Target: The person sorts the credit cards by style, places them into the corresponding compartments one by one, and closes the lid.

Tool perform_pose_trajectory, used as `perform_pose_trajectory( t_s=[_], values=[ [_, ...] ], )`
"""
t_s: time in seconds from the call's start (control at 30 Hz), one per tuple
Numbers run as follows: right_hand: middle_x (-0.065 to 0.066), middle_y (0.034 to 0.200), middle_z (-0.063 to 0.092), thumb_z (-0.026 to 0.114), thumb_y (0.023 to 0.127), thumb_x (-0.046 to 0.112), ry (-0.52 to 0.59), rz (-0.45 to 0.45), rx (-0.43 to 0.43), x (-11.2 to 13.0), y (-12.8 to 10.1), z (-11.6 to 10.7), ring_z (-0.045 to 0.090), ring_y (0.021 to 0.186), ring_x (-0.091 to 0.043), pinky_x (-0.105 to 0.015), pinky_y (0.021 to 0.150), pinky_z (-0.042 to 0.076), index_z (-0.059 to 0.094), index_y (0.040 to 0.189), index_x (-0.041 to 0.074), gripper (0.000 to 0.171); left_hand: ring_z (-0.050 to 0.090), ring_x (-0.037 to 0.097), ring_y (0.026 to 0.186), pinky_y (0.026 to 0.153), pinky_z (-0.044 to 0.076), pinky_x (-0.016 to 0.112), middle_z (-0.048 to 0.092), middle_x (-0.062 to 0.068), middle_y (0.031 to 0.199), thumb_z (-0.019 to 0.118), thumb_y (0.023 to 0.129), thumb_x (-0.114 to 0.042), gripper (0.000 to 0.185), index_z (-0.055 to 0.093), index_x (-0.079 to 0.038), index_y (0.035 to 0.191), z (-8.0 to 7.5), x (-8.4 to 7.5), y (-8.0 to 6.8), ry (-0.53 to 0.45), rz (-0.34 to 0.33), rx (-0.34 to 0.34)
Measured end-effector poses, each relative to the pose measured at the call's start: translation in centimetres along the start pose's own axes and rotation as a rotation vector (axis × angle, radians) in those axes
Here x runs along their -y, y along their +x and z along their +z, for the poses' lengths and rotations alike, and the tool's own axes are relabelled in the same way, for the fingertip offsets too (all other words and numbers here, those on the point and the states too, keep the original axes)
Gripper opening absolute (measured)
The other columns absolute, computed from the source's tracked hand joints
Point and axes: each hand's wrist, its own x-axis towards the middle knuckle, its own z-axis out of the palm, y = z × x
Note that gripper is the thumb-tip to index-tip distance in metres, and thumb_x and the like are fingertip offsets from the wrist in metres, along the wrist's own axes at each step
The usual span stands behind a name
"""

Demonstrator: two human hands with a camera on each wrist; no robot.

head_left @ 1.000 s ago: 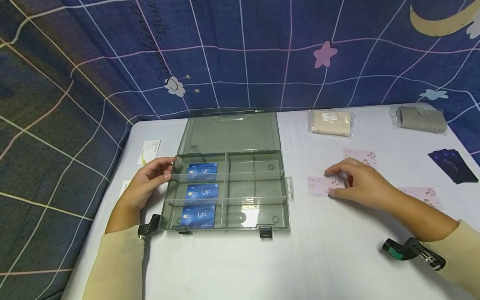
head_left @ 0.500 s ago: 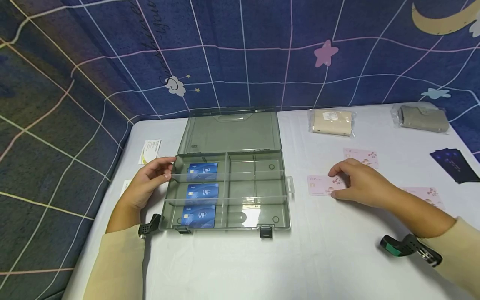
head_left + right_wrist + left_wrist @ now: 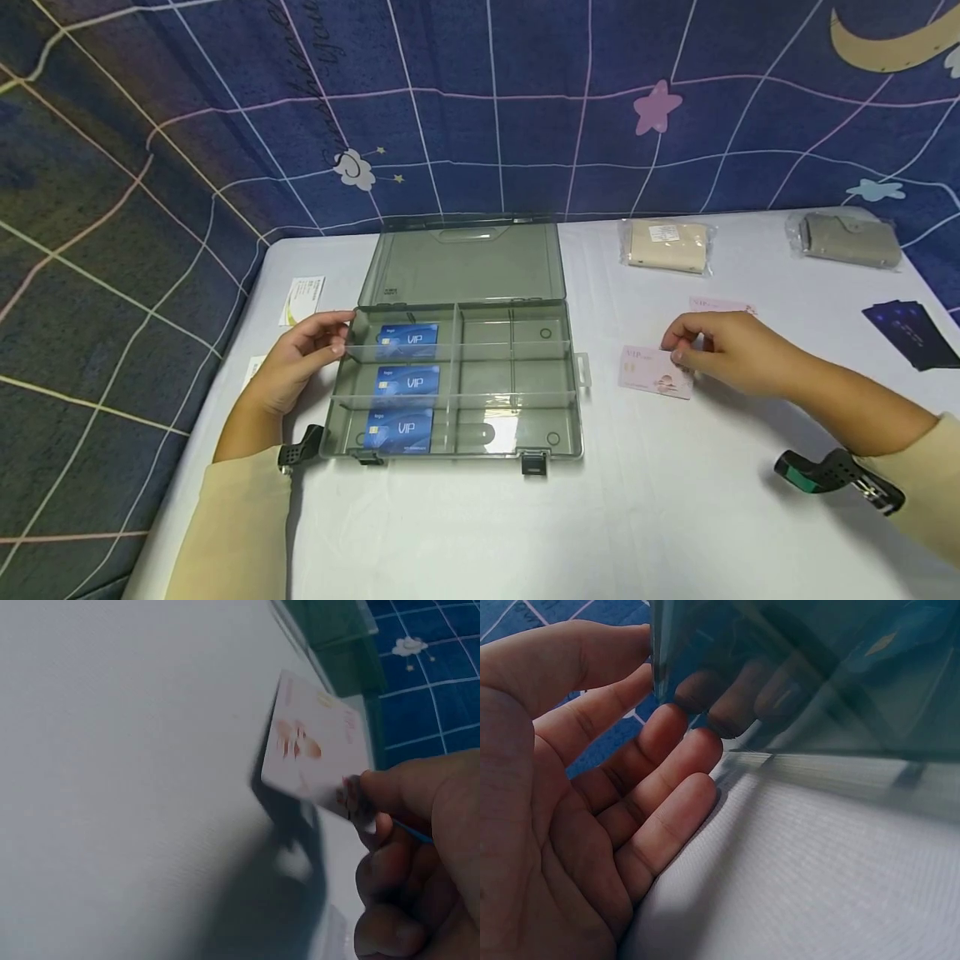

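My right hand pinches a pink VIP card by its right end. In the right wrist view that card tilts up off the white cloth, thumb on top and a finger beneath. My left hand touches the outer left side of a clear grey divided plastic box, fingers loosely bent. The left wrist view has the thumb and fingertips against the box wall. Blue VIP cards lie in the box's left compartments, one in each. Another pink card lies partly hidden behind the right hand.
The box's lid lies folded back behind it. At the back right are a beige wallet and a grey wallet in clear wrap. Dark blue cards lie far right, a white card at left.
My right fingers have closed on the pink card's right end and raised it from the cloth, turning it slightly. The right forearm now covers the pink card at lower right. The left hand stays put.
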Motion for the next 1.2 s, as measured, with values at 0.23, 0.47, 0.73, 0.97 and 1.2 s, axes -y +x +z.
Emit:
perform_pose_trajectory(
  t_s=[0.23, 0.47, 0.73, 0.97, 1.2],
  values=[
    [0.008, 0.090, 0.065, 0.074, 0.099, 0.005, 0.003, 0.043, 0.052, 0.3, 0.8, -1.6, 0.047, 0.064, -0.008, -0.028, 0.058, 0.042, 0.073, 0.100, 0.020, 0.014, 0.058, 0.015, 0.106, 0.090, 0.051, 0.022, 0.063, 0.003, 0.115, 0.060, 0.099, 0.014, 0.044, 0.058, 0.010, 0.143, 0.0, -0.1, 0.1, 0.001, -0.006, 0.005],
    [0.005, 0.090, 0.067, 0.072, 0.102, 0.008, 0.030, 0.093, 0.093, 0.8, 2.6, -3.5, 0.050, 0.071, -0.012, -0.030, 0.063, 0.043, 0.073, 0.107, 0.015, 0.009, 0.058, 0.015, 0.105, 0.091, 0.050, 0.022, 0.064, 0.002, 0.114, 0.060, 0.099, 0.015, 0.043, 0.058, 0.012, 0.142, 0.0, -0.1, -0.1, 0.004, -0.011, -0.008],
    [0.001, 0.092, 0.066, 0.070, 0.103, 0.009, 0.054, 0.077, 0.103, 2.9, 5.1, -5.1, 0.052, 0.072, -0.016, -0.031, 0.065, 0.043, 0.072, 0.108, 0.014, 0.008, 0.058, 0.015, 0.105, 0.090, 0.050, 0.022, 0.063, 0.000, 0.114, 0.062, 0.099, 0.012, 0.043, 0.060, 0.008, 0.142, 0.0, -0.2, -0.2, 0.036, -0.023, -0.016],
    [-0.001, 0.093, 0.068, 0.068, 0.104, 0.007, 0.090, 0.033, 0.118, 5.3, 7.8, -5.2, 0.056, 0.082, -0.021, -0.033, 0.072, 0.045, 0.072, 0.108, 0.013, 0.008, 0.058, 0.015, 0.106, 0.091, 0.050, 0.022, 0.064, 0.001, 0.115, 0.062, 0.100, 0.012, 0.043, 0.059, 0.009, 0.143, 0.0, -0.1, -0.1, 0.024, -0.020, -0.013],
    [-0.003, 0.090, 0.067, 0.066, 0.104, 0.007, 0.130, 0.000, 0.139, 7.7, 10.4, -3.8, 0.055, 0.082, -0.024, -0.038, 0.072, 0.043, 0.071, 0.103, 0.012, 0.007, 0.058, 0.015, 0.107, 0.092, 0.050, 0.023, 0.064, 0.001, 0.115, 0.062, 0.100, 0.012, 0.044, 0.059, 0.008, 0.143, 0.0, -0.1, 0.0, 0.029, -0.019, -0.015]
  ],
)
